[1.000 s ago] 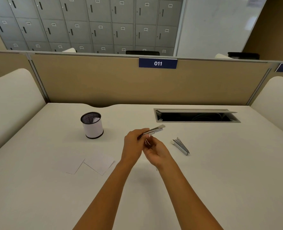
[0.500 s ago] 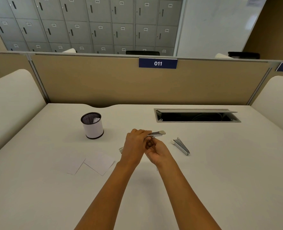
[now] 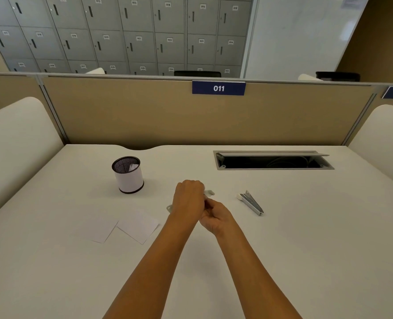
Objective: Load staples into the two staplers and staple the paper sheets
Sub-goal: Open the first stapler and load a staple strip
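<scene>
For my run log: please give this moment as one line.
left hand: pressing white stapler | right hand: beside it | second open metal stapler: on desk | white paper sheets: unstapled

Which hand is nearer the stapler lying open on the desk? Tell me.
Right. The right hand sits just left of the open stapler; the left hand is farther left, beyond it.

Left hand [image 3: 188,199] is gripping white stapler [image 3: 209,192] over desk [image 3: 306,238]; right hand [image 3: 216,217] is touching it; second stapler [image 3: 252,202] is lying open nearby.
</scene>
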Available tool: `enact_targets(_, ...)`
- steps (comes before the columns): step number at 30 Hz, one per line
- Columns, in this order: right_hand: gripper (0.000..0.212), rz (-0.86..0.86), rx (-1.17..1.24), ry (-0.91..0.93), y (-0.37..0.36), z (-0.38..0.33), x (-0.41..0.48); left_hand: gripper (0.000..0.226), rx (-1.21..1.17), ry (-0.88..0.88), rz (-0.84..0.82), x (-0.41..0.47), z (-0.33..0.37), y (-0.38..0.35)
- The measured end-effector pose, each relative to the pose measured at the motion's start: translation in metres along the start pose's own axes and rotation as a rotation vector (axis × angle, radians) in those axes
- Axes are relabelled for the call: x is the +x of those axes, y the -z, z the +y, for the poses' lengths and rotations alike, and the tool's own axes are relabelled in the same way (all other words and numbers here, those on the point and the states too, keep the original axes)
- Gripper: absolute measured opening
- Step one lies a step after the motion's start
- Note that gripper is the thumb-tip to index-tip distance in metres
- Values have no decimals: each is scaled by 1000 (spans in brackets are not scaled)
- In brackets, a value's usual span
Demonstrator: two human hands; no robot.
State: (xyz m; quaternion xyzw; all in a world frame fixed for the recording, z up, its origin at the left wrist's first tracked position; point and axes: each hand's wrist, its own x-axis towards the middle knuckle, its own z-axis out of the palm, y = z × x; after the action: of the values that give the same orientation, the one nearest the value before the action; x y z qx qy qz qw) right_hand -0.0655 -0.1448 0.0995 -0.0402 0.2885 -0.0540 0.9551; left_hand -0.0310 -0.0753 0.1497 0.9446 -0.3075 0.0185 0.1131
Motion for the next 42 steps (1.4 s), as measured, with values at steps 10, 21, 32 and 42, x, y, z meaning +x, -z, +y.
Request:
enact_targets(10, 22, -30, -72, -49, -4, 8, -7, 18, -229, 266, -24, -1, -2, 0)
enact_targets(21, 22, -117, -125, 28, -3, 2, -10, 25, -787, 219, -15, 2, -26, -11)
enact_targets(32, 33, -164, -84, 63, -8, 0, -15, 28, -853, 192, 65, 1, -21, -15)
enact_targets(42, 22, -236, -612, 224, 1, -14, -9, 31, -1013, 410, 10, 6, -32, -19)
